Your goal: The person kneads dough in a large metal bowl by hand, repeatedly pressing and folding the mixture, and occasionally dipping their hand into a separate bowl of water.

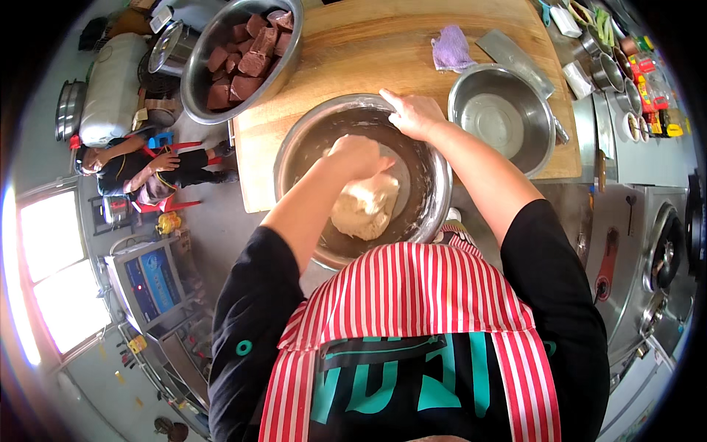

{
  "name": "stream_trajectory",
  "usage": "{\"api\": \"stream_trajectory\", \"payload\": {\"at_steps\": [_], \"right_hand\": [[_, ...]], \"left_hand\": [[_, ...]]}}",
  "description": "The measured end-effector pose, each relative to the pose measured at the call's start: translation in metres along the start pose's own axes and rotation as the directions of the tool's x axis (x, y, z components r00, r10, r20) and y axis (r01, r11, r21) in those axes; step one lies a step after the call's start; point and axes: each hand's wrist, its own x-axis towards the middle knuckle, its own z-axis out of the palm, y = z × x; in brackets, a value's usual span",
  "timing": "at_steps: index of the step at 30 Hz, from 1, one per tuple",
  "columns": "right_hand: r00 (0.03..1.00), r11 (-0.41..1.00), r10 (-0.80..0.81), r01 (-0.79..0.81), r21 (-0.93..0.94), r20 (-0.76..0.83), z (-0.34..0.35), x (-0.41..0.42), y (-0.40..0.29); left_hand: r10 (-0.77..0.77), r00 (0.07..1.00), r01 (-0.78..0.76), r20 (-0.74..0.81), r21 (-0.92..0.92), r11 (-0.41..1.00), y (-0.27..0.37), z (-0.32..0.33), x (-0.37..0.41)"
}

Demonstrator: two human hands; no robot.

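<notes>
A wide metal mixing bowl (431, 221) sits in front of me, partly over the table's near edge, with pale smears on its inner wall. Inside lies a lump of pale dough (364, 212). My left hand (354, 159) is curled into a fist at the dough's far side; its underside, where it meets the dough, is hidden. At the bowl's far right rim, my right hand (418, 116) grips the edge, thumb inward and a finger stretched along the rim.
On the wooden table (353, 50) stand a deep metal basin (185, 83) of reddish-brown blocks (257, 58), a metal bowl (500, 127), a purple cloth (453, 50) and a flat metal blade (513, 58). A person (154, 171) sits at left. A stove (663, 248) is at right.
</notes>
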Motion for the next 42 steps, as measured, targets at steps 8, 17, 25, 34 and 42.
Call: {"api": "stream_trajectory", "payload": {"at_steps": [8,17,25,34,42], "right_hand": [[0.992,0.991,-0.127,0.127,0.039,-0.012,-0.008,0.004,-0.008],[0.977,0.971,-0.212,0.213,0.109,-0.018,-0.009,0.025,-0.014],[0.975,0.930,-0.223,0.219,0.296,-0.020,0.001,0.037,-0.004],[0.988,0.933,-0.154,0.145,0.330,0.000,0.000,0.033,-0.005],[0.987,0.968,-0.154,0.158,0.196,-0.034,0.007,0.038,0.002]], "left_hand": [[-0.075,0.695,-0.103,-0.715,-0.202,0.974,0.000,0.115,-0.081],[-0.182,0.578,0.022,-0.795,-0.208,0.978,0.045,0.129,-0.021],[-0.207,0.616,0.008,-0.760,-0.258,0.966,0.011,0.101,0.035],[-0.298,0.624,0.010,-0.722,-0.374,0.927,-0.015,0.079,0.080],[-0.391,0.681,0.066,-0.619,-0.480,0.875,-0.014,0.068,0.088]]}}
